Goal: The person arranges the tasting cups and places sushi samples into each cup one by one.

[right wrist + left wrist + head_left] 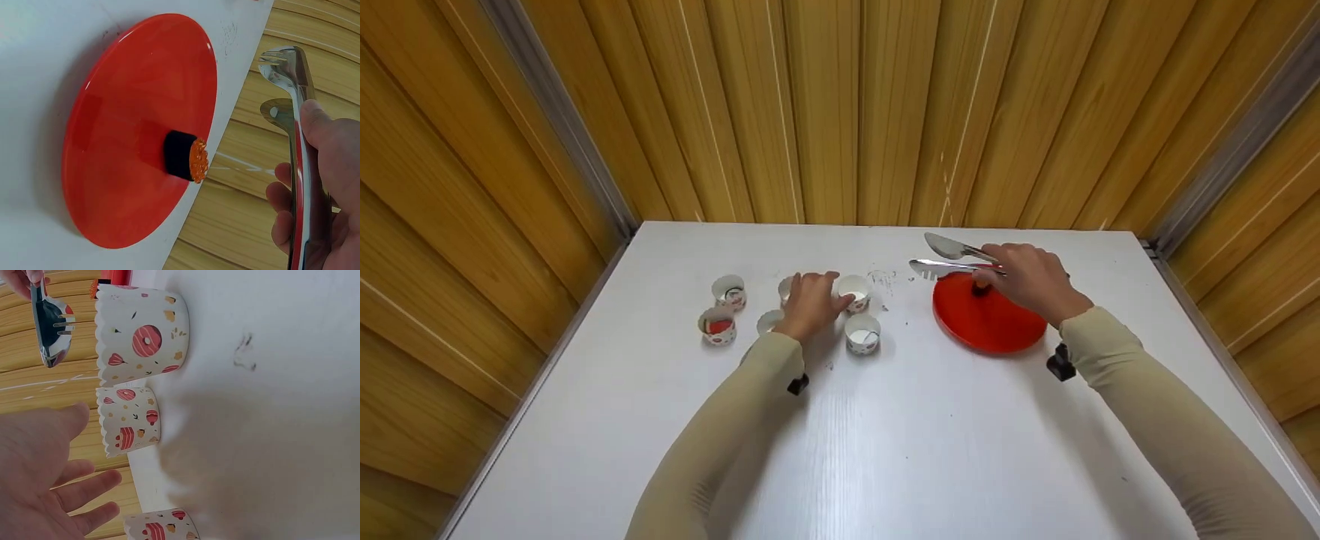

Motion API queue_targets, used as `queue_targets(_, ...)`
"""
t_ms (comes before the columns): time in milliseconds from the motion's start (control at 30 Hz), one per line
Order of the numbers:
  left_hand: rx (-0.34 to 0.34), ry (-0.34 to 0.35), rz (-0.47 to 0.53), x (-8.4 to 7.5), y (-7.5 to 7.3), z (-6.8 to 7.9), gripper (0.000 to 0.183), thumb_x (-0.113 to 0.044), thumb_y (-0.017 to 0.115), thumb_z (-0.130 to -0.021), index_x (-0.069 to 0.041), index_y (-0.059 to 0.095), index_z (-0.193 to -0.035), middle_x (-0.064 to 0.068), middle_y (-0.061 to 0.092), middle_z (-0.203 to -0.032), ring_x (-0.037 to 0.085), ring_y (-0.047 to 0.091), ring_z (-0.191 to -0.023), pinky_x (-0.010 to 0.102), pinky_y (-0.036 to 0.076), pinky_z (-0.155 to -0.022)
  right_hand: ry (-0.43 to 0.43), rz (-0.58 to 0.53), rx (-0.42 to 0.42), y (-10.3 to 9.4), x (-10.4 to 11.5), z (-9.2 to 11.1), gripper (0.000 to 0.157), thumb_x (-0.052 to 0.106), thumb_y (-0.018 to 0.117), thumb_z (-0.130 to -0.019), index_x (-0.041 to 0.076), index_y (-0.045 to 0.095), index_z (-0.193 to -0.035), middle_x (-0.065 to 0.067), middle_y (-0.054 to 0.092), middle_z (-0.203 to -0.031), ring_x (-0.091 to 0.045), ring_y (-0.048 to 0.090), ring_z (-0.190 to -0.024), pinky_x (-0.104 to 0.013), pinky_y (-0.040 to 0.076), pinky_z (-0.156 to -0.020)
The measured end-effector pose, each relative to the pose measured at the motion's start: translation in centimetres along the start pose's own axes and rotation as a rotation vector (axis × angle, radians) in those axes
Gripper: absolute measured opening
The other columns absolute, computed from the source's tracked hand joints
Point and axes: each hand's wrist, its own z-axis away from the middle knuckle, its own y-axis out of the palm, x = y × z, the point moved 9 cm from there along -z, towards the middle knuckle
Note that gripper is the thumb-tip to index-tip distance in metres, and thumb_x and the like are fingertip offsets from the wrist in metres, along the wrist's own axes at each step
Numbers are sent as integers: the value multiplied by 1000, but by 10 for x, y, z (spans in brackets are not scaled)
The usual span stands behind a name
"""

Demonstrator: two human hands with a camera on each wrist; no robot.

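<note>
In my right hand (pixel 1030 279) I grip a pair of metal serving tongs (pixel 298 124), one arm ending in a spoon and the other in fork tines. The tongs are held over a red plate (pixel 990 322), on which stands a roe sushi roll (pixel 183 156) with a black wrap and orange top. My left hand (pixel 812 304) hovers among several patterned paper baking cups, fingers spread and holding nothing. Its thumb is close to a back cup (pixel 853 291); in front stands another cup (pixel 862 335). Part of a further cup (pixel 769 322) is hidden behind the hand.
At the left are two more cups, one with something red inside (pixel 718 327) and one behind it (pixel 729 292). Dark smudges (pixel 883 279) mark the white table (pixel 885 450). Wooden panels (pixel 825 112) enclose its back and sides.
</note>
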Motion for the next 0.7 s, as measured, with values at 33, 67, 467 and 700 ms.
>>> queue_targets(33,2,-4,-1,0,1,0,54,-40,71,-97,-3,64,-137,14,69,-130,34,59,-127,53,22,-122,8,3,4,0,-3,1,36,31,78,-93,12,70,-121,-4,70,-92,-26,58,-80,-41,51,-65)
queue_targets(67,5,-9,-2,0,2,-1,55,-40,72,-97,-3,64,-137,15,69,-130,34,59,-127,53,22,-122,16,7,8,0,-5,1,38,32,78,-93,11,70,-123,-5,71,-94,-26,59,-81,-42,52,-66)
queue_targets(467,-5,9,-25,1,9,-1,50,-38,72,-97,-1,68,-131,14,72,-123,33,65,-119,53,31,-116,52,60,47,4,-26,13,50,30,76,-95,5,63,-136,-22,70,-120,-38,66,-96,-54,57,-72)
queue_targets(700,-13,28,-25,-1,9,-2,50,-38,72,-97,-1,68,-130,14,72,-122,33,66,-116,49,35,-111,70,66,63,3,-38,19,48,29,77,-94,3,65,-132,-21,73,-111,-34,67,-88,-47,56,-64)
